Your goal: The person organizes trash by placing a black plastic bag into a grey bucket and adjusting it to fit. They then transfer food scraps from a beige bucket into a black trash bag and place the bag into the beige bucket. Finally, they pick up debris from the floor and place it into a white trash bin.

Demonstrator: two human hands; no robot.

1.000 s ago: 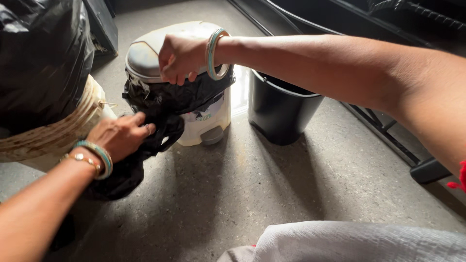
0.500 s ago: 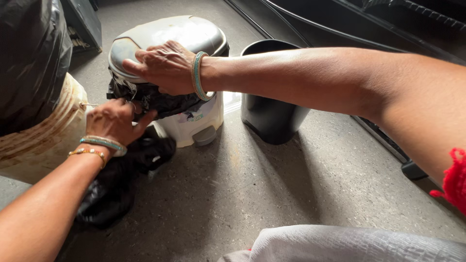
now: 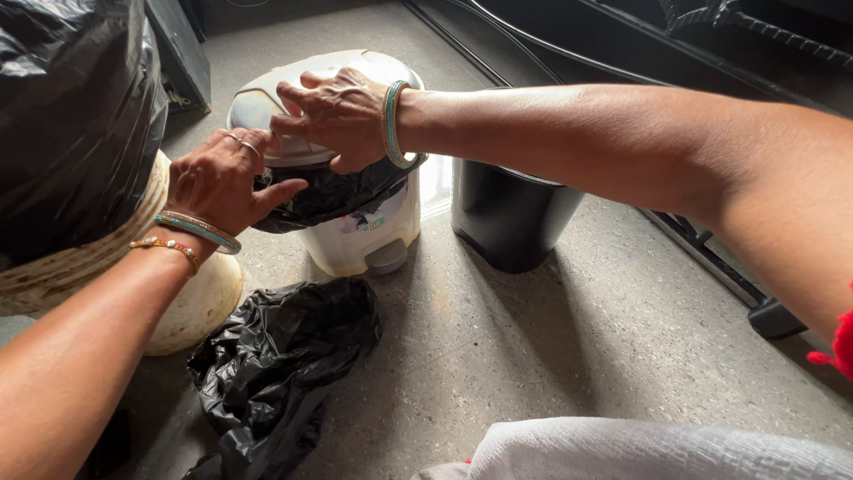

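black bag dropped, hands now on bin

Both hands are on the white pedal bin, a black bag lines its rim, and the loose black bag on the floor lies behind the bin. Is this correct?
Not quite. In the head view the loose bag lies in front of the bin, nearer the camera, not behind it. The rest holds: the left hand and right hand are on the bin, and a black liner hangs over its rim.

The left hand has let go of the loose black bag, which now lies on the floor below it, and risen to the bin liner (beside the right hand).
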